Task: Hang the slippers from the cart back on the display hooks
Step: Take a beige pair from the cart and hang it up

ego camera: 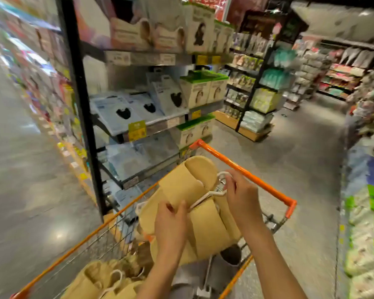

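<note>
Over the cart (246, 169), the left hand (171, 225) pinches the tan slippers (190, 186) at their lower edge. The right hand (242, 197), at 3 o'clock of them, grips the white hanger (209, 194). More slippers (95, 279) lie in the cart at 7 o'clock.

Tan slippers (194, 190) on a white hanger (205, 196), held above the orange cart (244, 169).

Worn at head height, tilted forward and down over the cart (246, 169), close above both hands, with shelving (138, 93) just left and the aisle floor (300, 147) stretching ahead; wide-angle, blurred edges.
</note>
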A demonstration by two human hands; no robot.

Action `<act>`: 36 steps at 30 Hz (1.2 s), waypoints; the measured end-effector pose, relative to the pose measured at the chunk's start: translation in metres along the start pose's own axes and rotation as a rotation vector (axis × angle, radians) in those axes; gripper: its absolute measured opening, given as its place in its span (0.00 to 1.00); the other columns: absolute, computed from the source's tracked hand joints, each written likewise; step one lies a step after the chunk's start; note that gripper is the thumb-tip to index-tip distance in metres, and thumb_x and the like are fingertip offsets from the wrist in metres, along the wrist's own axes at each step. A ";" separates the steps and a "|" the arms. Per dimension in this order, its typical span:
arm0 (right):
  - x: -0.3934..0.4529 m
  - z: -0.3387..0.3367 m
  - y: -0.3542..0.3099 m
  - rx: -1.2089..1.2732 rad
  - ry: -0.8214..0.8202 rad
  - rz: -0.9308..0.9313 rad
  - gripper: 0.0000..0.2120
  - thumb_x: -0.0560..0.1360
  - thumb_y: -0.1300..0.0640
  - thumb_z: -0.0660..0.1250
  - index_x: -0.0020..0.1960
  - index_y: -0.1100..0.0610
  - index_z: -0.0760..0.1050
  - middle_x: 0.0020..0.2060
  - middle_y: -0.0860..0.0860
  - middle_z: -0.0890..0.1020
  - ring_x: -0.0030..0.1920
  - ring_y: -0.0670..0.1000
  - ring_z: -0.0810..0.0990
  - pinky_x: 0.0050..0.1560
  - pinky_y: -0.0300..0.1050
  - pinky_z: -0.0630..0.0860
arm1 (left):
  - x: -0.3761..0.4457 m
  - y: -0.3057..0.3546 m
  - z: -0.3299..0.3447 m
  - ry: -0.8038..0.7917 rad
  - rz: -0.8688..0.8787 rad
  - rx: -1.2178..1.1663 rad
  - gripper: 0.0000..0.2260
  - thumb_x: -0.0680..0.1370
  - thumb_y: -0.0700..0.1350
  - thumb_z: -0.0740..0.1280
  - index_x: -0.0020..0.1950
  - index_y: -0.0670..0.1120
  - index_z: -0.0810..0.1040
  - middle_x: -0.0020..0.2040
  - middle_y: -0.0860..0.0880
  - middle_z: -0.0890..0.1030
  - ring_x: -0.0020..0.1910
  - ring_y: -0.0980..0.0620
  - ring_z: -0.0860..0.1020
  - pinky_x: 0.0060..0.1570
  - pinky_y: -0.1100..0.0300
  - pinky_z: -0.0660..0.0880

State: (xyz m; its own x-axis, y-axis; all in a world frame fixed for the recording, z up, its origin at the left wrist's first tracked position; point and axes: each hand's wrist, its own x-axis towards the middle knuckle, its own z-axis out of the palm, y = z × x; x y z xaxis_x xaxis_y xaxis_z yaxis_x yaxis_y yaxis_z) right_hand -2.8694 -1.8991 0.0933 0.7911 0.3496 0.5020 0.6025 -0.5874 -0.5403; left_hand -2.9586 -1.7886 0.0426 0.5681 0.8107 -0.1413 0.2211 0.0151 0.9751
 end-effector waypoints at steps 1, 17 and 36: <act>0.001 -0.027 0.009 -0.031 0.061 0.004 0.08 0.79 0.60 0.59 0.50 0.56 0.77 0.33 0.51 0.78 0.32 0.51 0.76 0.29 0.35 0.65 | -0.012 0.012 0.018 -0.049 0.043 -0.015 0.11 0.76 0.47 0.66 0.43 0.39 0.71 0.36 0.46 0.73 0.39 0.45 0.72 0.39 0.52 0.64; -0.124 -0.417 0.144 -0.522 0.596 0.253 0.13 0.79 0.56 0.58 0.57 0.58 0.78 0.44 0.58 0.82 0.43 0.57 0.80 0.41 0.46 0.71 | -0.307 0.129 0.264 -0.929 0.266 -0.204 0.12 0.75 0.45 0.68 0.34 0.46 0.69 0.31 0.48 0.72 0.32 0.45 0.74 0.32 0.48 0.77; -0.183 -0.565 0.206 -1.104 1.002 0.650 0.06 0.78 0.59 0.63 0.49 0.58 0.78 0.31 0.49 0.77 0.28 0.44 0.72 0.32 0.32 0.67 | -0.446 0.185 0.476 -1.488 0.739 -0.400 0.39 0.66 0.67 0.68 0.68 0.44 0.65 0.62 0.40 0.69 0.62 0.41 0.69 0.60 0.47 0.70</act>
State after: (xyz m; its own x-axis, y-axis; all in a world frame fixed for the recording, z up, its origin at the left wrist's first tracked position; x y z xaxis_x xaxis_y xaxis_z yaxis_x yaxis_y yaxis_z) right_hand -2.9503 -2.4965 0.2718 0.2194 -0.4827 0.8478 -0.5014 -0.8013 -0.3265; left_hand -2.7940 -2.4263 0.2049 0.6956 -0.4886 0.5267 -0.4743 0.2384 0.8475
